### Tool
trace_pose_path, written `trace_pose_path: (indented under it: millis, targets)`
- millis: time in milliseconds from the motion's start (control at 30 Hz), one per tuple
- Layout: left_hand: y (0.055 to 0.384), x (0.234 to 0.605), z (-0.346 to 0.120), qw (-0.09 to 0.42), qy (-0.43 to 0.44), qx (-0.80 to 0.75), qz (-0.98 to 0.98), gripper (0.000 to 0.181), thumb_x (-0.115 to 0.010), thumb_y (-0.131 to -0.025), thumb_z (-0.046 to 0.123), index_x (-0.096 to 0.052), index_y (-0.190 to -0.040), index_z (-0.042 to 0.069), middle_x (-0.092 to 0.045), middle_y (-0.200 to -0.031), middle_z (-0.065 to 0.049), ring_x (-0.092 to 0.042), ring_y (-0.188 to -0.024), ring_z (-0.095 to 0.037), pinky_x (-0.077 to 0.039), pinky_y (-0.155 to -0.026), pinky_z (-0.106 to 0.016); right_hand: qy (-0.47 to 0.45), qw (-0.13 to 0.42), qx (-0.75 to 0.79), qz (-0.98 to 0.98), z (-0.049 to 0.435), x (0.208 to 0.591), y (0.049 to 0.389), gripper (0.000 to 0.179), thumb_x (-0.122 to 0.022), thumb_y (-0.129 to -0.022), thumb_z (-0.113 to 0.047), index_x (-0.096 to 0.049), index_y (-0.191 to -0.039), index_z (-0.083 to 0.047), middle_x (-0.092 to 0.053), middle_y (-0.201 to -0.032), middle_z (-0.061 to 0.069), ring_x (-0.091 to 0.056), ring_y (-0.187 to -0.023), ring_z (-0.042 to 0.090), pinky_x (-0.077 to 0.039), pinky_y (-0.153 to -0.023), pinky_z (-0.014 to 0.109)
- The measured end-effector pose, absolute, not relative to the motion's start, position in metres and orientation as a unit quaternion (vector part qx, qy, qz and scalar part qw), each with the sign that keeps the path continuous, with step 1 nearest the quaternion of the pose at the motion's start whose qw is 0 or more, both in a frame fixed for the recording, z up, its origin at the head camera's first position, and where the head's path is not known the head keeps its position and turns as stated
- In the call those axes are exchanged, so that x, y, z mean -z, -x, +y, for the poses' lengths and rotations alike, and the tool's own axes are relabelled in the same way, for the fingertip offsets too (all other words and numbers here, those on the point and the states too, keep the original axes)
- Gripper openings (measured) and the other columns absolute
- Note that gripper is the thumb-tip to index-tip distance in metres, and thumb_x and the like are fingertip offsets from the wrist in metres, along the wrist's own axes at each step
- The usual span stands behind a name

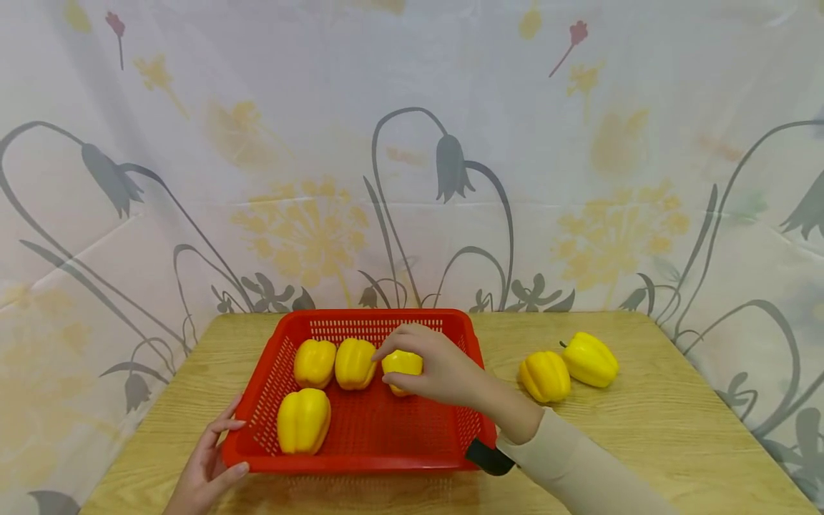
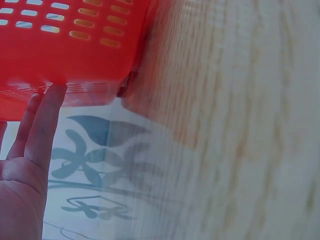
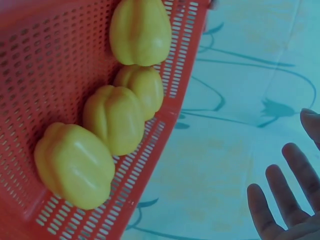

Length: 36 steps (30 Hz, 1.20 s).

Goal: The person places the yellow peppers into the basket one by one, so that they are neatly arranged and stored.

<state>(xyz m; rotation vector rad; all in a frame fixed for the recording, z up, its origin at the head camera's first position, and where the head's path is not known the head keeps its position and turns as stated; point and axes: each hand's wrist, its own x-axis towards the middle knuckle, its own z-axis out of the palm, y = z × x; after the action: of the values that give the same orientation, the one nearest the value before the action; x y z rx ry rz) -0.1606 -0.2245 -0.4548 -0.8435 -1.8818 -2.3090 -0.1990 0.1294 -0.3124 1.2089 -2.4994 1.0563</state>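
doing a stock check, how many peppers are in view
6 peppers. Four in the basket: two at the back left, one at the front left, one partly behind the right hand. Two on the table, right of the basket. The arm could hide more.

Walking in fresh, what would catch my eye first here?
Probably the bright red basket on the table, with four yellow peppers inside. The right hand hovers over one of them, while the left hand touches the basket's near left corner. Two more yellow peppers lie to the basket's right.
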Motion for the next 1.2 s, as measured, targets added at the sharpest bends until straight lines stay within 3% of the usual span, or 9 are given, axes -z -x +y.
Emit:
trace_pose_path:
  millis: [767,1200]
  targets:
    - [0.159,0.452,-0.224,0.028,0.228,0.730,-0.644,0.044,-0.045,-0.084,-0.021,-0.038,-0.123,-0.002,-0.024,-0.145,0.012,-0.048,-0.115,-0.004,-0.053,-0.077,-0.031,-0.391,0.177,-0.378,-0.820,0.178,0.356,0.181,0.024,-0.073,-0.078,-0.002,-0.065,-0.097,-0.016,-0.059,-0.099,-0.007,-0.054,-0.094,0.013,-0.050,-0.080,0.031]
    - [0.161,0.455,-0.225,0.029,0.268,0.736,-0.622,0.047,-0.043,-0.083,-0.023,-0.035,-0.125,-0.005,-0.021,-0.149,0.007,-0.045,-0.119,-0.005,-0.053,-0.079,-0.031,-0.337,0.210,-0.382,-0.835,0.210,0.374,0.175,0.031,-0.073,-0.076,0.004,-0.065,-0.096,-0.017,-0.059,-0.099,-0.006,-0.055,-0.092,0.013,-0.050,-0.082,0.030]
